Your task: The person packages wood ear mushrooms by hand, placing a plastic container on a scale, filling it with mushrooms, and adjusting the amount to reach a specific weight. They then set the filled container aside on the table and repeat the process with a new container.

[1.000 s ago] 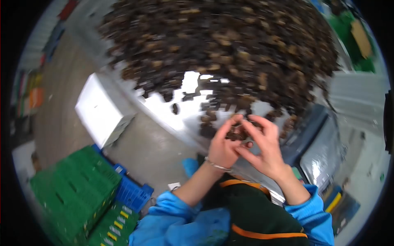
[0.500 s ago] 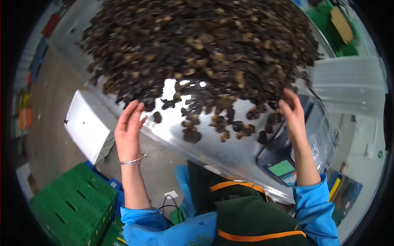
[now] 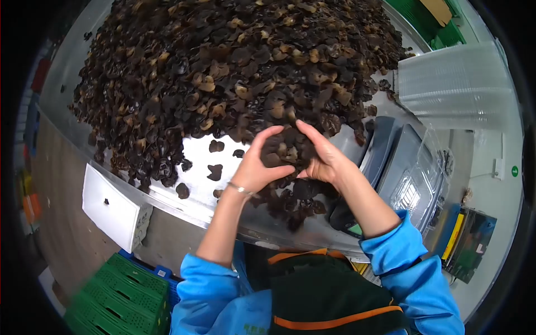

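A large heap of dark brown wood ear mushrooms covers most of the metal table. My left hand and my right hand curve around a clump of wood ear mushrooms at the heap's near edge. The clump sits between both palms, thumbs on the near side. Below the hands, more loose pieces lie over the dark scale, whose display is mostly hidden by my right forearm. A few single mushrooms are scattered to the left of my left hand.
Clear plastic packs are stacked on the right, above a grey plastic-wrapped lid or tray. A white box stands off the table's left edge. Green crates sit low at left, and another green crate is at the far right.
Both hands have come inward from wide apart and closed around a clump of mushrooms. Pieces along the near edge have been gathered to the middle. The camera view has shifted.
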Demonstrator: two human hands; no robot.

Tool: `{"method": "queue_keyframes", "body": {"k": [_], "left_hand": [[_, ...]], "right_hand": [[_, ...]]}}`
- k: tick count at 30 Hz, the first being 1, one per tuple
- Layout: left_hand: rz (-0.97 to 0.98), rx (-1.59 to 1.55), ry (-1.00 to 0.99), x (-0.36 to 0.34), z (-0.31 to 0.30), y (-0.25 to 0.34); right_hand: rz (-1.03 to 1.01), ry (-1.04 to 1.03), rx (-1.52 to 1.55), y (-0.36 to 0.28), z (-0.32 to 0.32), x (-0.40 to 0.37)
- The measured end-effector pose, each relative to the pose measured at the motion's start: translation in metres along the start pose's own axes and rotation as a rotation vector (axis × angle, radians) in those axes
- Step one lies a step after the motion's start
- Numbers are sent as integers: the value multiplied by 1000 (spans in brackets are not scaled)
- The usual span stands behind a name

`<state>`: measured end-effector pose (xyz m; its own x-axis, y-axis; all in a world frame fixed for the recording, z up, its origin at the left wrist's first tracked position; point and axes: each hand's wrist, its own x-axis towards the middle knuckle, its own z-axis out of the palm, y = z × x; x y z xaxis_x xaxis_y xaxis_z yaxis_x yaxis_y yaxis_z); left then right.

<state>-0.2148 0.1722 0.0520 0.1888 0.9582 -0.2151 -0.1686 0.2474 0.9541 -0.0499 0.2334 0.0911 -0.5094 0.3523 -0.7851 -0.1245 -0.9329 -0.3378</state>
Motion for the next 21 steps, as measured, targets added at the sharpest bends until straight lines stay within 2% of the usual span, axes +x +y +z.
{"method": "queue_keyframes", "body": {"k": [1,2,4,5,6,7,11,14,16,18,19,20,21], "left_hand": [[-17,-72,-15,-3,0,11],[-34,-144,-30,-8,4,33],[-3,-109,-32,-10,16,67],[69,-35,-28,-10,22,77],[145,36,-30,-9,31,86],[313,111,-60,-7,44,94],[465,208,-305,12,129,136],[490,134,-547,29,210,130],[398,50,-700,36,256,104],[380,120,-772,42,288,76],[459,249,-768,42,298,66],[536,377,-759,38,305,61],[466,450,-782,36,312,57]], "right_hand": [[-56,105,80,2,9,-14],[-61,107,96,4,15,-25],[-214,75,87,0,22,-45],[-335,99,90,-2,28,-60],[-374,103,104,-5,31,-79],[-473,150,106,-6,32,-100],[-765,242,214,-3,-5,-188],[-896,378,282,13,-64,-246],[-935,446,332,30,-100,-266],[-849,527,417,51,-135,-272],[-823,597,454,60,-149,-272],[-860,551,462,69,-167,-267],[-874,558,407,75,-183,-265]]}}
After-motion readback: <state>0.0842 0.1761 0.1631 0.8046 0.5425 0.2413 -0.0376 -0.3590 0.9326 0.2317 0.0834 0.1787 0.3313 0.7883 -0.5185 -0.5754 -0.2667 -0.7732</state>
